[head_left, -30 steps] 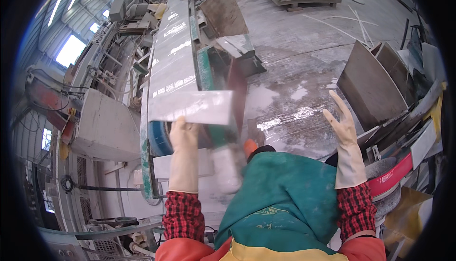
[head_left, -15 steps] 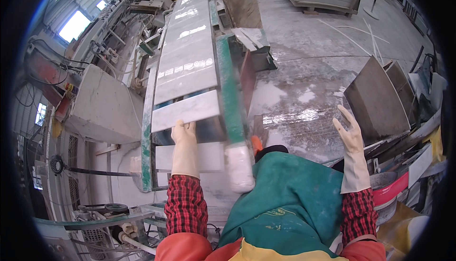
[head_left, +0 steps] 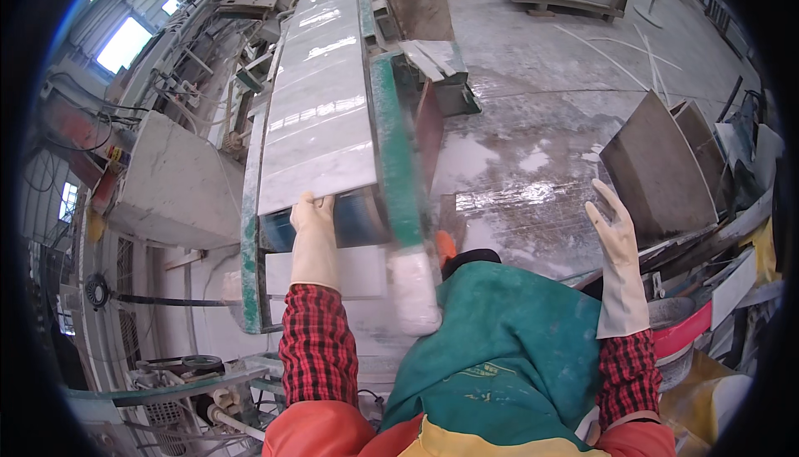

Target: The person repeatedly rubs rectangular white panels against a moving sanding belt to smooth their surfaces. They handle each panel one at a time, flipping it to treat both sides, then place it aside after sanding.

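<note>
My left hand, in a cream rubber glove, has its fingers closed on the near edge of a white marble tile. That tile lies flat on a conveyor, its far edge up against a row of glossy white tiles. Just below the hand, a dark blue belt shows, and nearer me lies another pale slab. My right hand, gloved the same way, hangs in the air at the right with its fingers apart and nothing in it.
A green side rail runs along the conveyor's right, ending in a white wrapped pad beside my green apron. Brown slabs lean at the right above wet floor. A large pale block stands on the left.
My left hand has pushed the tile away from me, and the gap between it and the row beyond has closed. My right hand stays almost where it was.
</note>
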